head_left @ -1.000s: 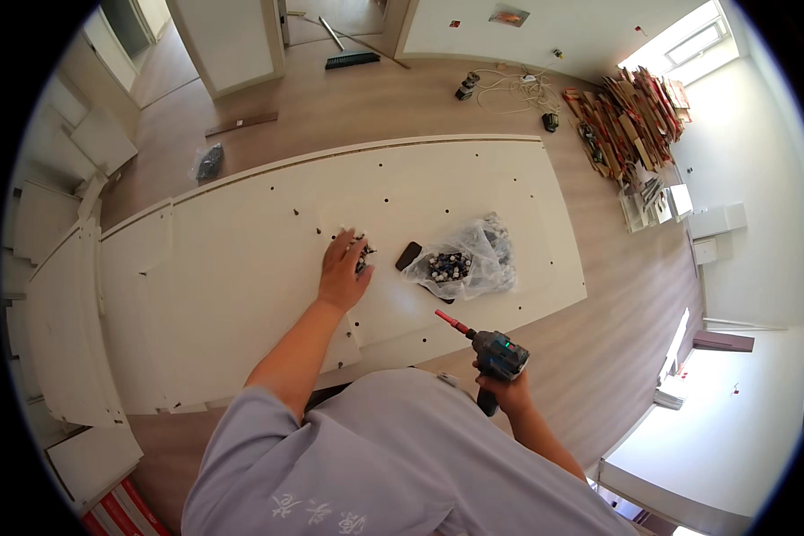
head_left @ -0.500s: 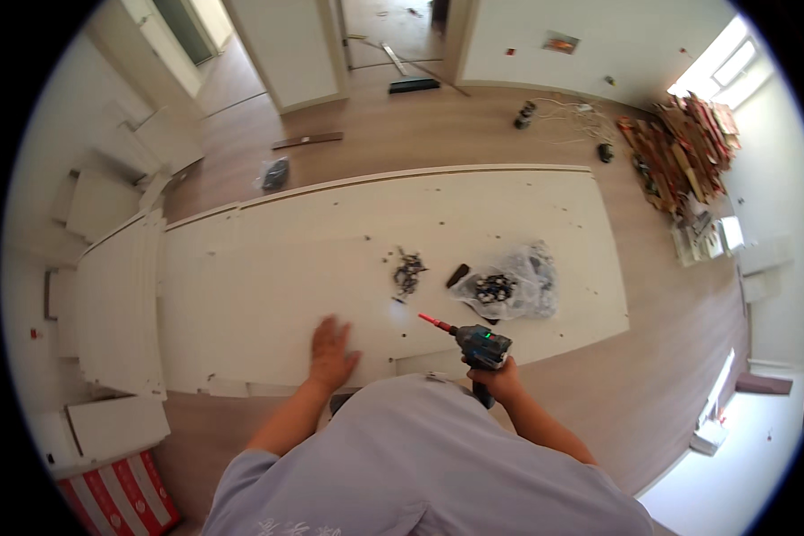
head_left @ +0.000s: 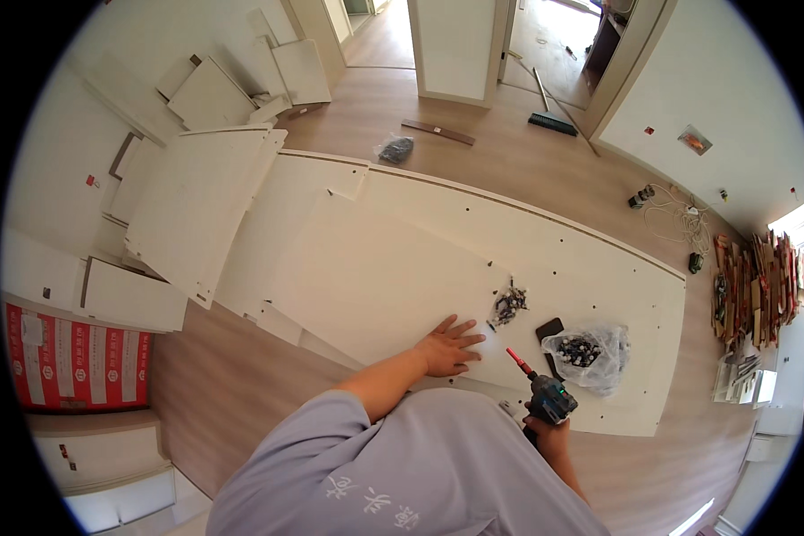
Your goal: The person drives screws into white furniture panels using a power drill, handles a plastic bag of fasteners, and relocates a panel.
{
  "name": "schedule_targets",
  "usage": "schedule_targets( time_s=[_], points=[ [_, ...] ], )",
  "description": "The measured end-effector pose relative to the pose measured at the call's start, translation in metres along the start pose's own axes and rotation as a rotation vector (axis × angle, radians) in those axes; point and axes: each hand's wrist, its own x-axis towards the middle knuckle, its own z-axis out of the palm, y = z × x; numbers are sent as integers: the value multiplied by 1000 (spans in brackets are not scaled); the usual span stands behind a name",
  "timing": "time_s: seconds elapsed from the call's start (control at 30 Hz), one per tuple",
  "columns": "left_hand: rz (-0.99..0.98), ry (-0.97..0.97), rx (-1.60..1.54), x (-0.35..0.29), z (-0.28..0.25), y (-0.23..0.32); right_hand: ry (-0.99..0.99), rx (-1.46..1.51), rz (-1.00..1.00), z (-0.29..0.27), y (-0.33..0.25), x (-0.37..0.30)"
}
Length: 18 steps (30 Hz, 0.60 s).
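Observation:
My right hand (head_left: 548, 434) grips the handle of a cordless power driver (head_left: 549, 400), dark with a red bit (head_left: 520, 361) pointing up and left over the boards. Fingers spread, my left hand (head_left: 449, 347) lies on the near edge of a white panel (head_left: 366, 268) and holds nothing. Just beyond its fingertips is a loose pile of small dark and silver fittings (head_left: 509, 305). To the right of the pile lie a dark phone-like slab (head_left: 549, 330) and a clear plastic bag (head_left: 610, 357) full of similar fittings.
More white panels (head_left: 201, 201) are stacked at the left. Beyond the boards lie a bagged dark bundle (head_left: 396, 148), a brown strip (head_left: 438, 132) and a broom head (head_left: 553, 123). Flattened cardboard (head_left: 755, 290) leans at the right; a red-and-white carton (head_left: 76, 362) stands at the left.
The view has swung to the left, so the boards appear turned and shifted right. My left hand has come nearer the pile of fittings. The driver stays in my right hand.

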Motion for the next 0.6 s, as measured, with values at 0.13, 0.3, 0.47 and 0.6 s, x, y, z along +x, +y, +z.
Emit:
schedule_targets(
  time_s=[0.13, 0.3, 0.47, 0.6],
  points=[
    [-69, 18, 1, 0, 3, -9, 1, -28, 10, -4, -5, 1],
    [-227, 55, -21, -11, 3, -27, -20, -14, -34, 0, -3, -1],
    [-303, 65, 7, -41, 6, -63, 10, 25, -25, 8, 3, -10],
    [-331, 38, 22, -63, 8, -91, 21, -5, -36, 12, 18, -13]
  ],
)
